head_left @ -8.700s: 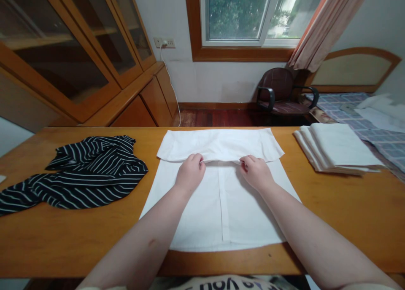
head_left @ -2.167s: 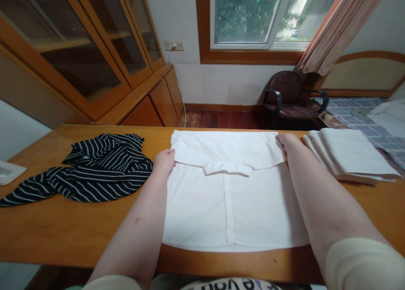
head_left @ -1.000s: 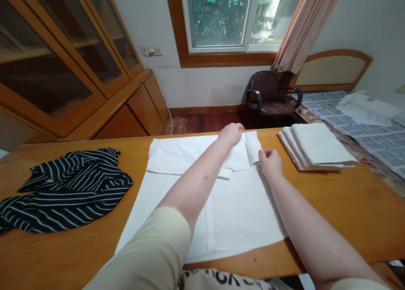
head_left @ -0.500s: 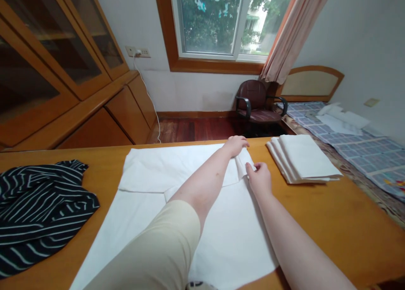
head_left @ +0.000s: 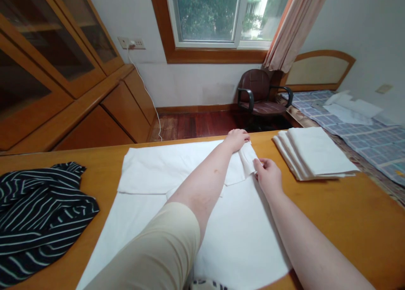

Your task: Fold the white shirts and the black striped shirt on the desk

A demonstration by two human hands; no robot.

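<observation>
A white shirt (head_left: 152, 205) lies flat on the wooden table (head_left: 332, 214), its top part folded down toward me. My left hand (head_left: 236, 138) reaches across to the shirt's far right corner and pinches the cloth there. My right hand (head_left: 268, 175) sits just below it at the right edge, fingers closed on the same folded flap, which stands slightly raised between the two hands.
A stack of folded white cloths (head_left: 313, 153) lies on the table to the right. A black striped garment (head_left: 41, 214) is crumpled at the left. Beyond the table are a dark armchair (head_left: 261, 92), wooden cabinets (head_left: 63, 71), a window and a bed (head_left: 363, 121).
My left hand crossed from the shirt's left edge to its far right corner. My right hand came down to the right edge, and both now grip the flap there. The view swung right.
</observation>
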